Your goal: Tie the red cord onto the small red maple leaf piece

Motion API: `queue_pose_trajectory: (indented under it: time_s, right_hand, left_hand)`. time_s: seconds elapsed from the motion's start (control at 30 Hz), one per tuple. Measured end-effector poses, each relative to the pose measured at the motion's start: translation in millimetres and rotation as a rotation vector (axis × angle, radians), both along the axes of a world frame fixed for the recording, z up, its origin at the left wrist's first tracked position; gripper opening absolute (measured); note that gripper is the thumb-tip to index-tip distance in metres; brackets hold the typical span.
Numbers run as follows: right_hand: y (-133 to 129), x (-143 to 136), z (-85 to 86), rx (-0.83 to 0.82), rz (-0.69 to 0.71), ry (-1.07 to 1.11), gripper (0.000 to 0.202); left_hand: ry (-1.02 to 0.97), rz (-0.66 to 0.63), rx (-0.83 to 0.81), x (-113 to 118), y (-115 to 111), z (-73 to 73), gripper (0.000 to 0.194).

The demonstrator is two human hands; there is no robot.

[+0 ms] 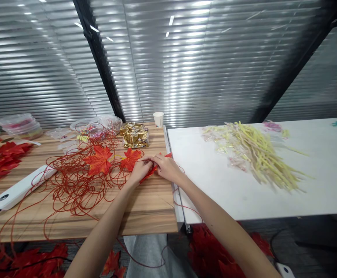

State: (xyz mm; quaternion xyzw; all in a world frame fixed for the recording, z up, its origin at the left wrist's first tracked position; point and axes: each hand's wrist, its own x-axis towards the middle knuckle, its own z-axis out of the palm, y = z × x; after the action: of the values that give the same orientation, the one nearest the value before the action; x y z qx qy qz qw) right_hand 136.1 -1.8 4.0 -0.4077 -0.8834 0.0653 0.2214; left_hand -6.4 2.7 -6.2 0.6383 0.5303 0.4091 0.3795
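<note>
My left hand [142,170] and my right hand [166,166] meet near the right edge of the wooden table. Fingers of both are closed on a red artificial maple leaf [148,174], which they partly cover. Exactly how the fingertips grip it is too small to tell. Just left of my left hand lies an orange-red maple leaf [130,159], and farther left another maple leaf [99,160] rests on a big tangle of thin red cord [75,185]. A strand of the cord runs past my right hand and over the table edge.
A white handheld device [23,189] with a black cable lies left. Behind are a gold foil packet [135,135], a paper cup [158,119] and plastic containers [20,125]. Yellow strips [261,154] lie on the white table [215,193]. Red leaves [206,251] are piled below.
</note>
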Motion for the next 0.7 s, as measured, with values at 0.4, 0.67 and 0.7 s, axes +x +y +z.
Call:
queue_pose_trajectory:
  time_s: [0.4, 0.67, 0.7]
  right_hand:
    - [-0.9, -0.5, 1.4, -0.008, 0.017, -0.031, 0.046]
    - [-0.8, -2.2, -0.9, 0.042, 0.014, -0.039, 0.040]
    - [-0.8, -2.3, -1.3, 0.051, 0.015, -0.038, 0.040]
  left_hand:
    - [-0.017, 0.008, -0.002, 1.4, -1.4, 1.4, 0.023]
    - [-0.008, 0.013, -0.025, 1.2, -1.3, 2.1, 0.024]
    - [-0.014, 0.004, -0.022, 1.3, -1.3, 2.1, 0.025]
